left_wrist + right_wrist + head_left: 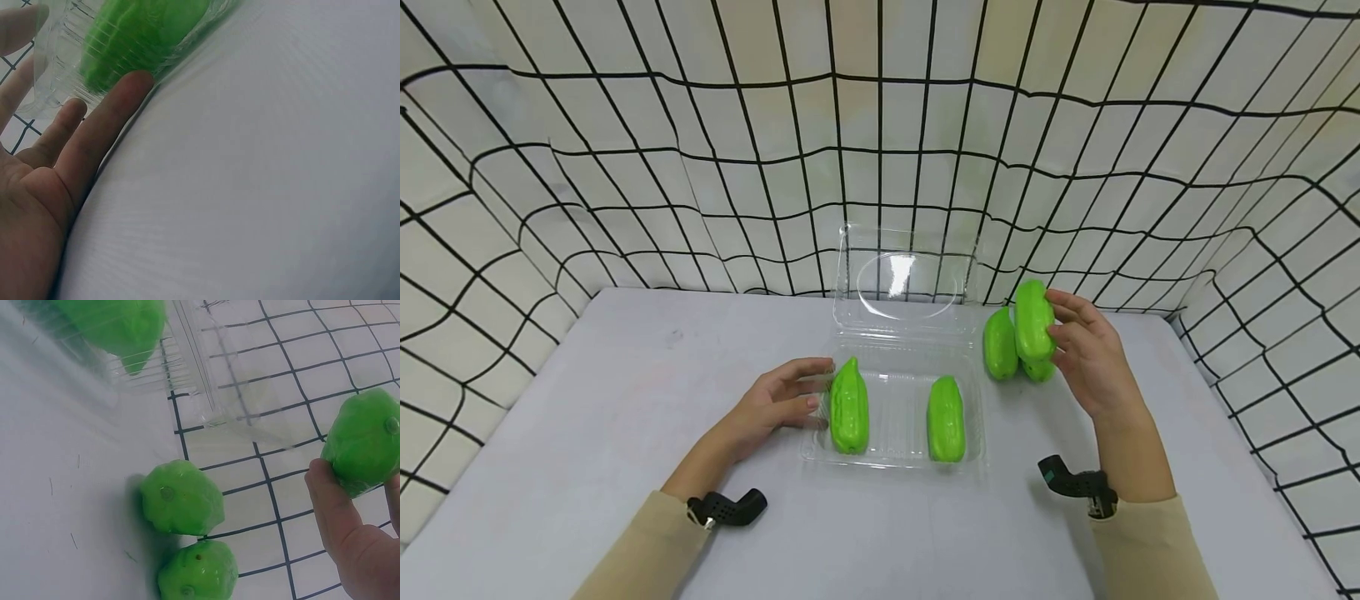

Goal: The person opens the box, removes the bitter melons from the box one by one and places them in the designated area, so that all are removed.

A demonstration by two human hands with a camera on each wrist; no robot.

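Note:
My right hand point(1086, 350) pinches a long, glossy green vegetable with lobed sides point(1033, 321), held upright between fingers and thumb. In the right wrist view this held vegetable point(365, 444) hangs off the table. Below it, two more like it point(1000, 343) lie on the table, one partly hidden. A clear plastic clamshell box point(895, 417) stands open in the middle. Inside lie one green vegetable point(849, 408) along the left wall and another point(946, 419) near the right. My left hand point(778, 396), fingers extended, rests against the box's left side.
The clear lid point(910, 287) stands raised behind the box, near the back of the white table point(587, 442). Black wire mesh point(880, 154) over white cloth rises behind and along both sides. Both wrists wear black camera mounts.

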